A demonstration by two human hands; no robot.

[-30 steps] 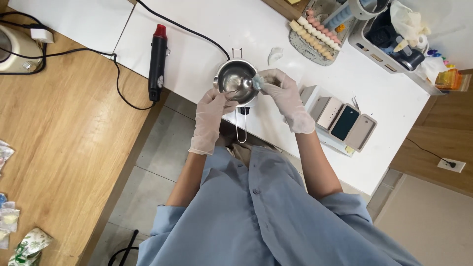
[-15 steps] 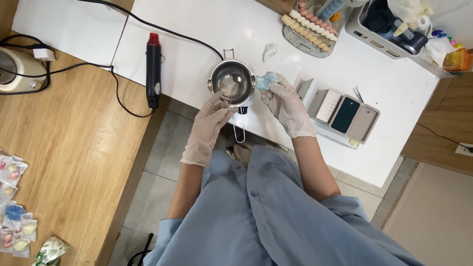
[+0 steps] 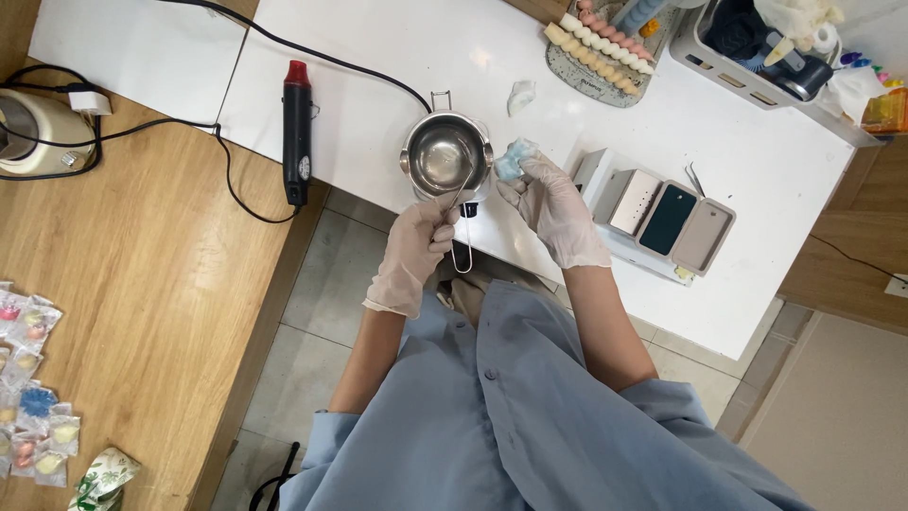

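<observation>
The left hand, gloved, closes around a thin metal utensil whose tip reaches into the small steel pot; the pot stands at the near edge of the white table, its wire handle jutting past the edge toward the person. The right hand, also gloved, pinches a crumpled pale-blue wad between fingertips and thumb, just beside the pot's right rim.

To work the pot well, the utensil wants a firm, low grip so its tip stays against the inner wall. The wad should stay bunched tight so that it presses rather than smears. Since the pot sits so near the edge, any push should run downward or away from the person, not sideways.

A black heat gun lies to the left, well apart, its cable curving behind the pot. A small white crumpled scrap lies behind the pot. To the right, close to the right wrist, sit an open grey case and tweezers; a wide elbow swing could knock them. Farther back rests a tray of pale pieces.
</observation>
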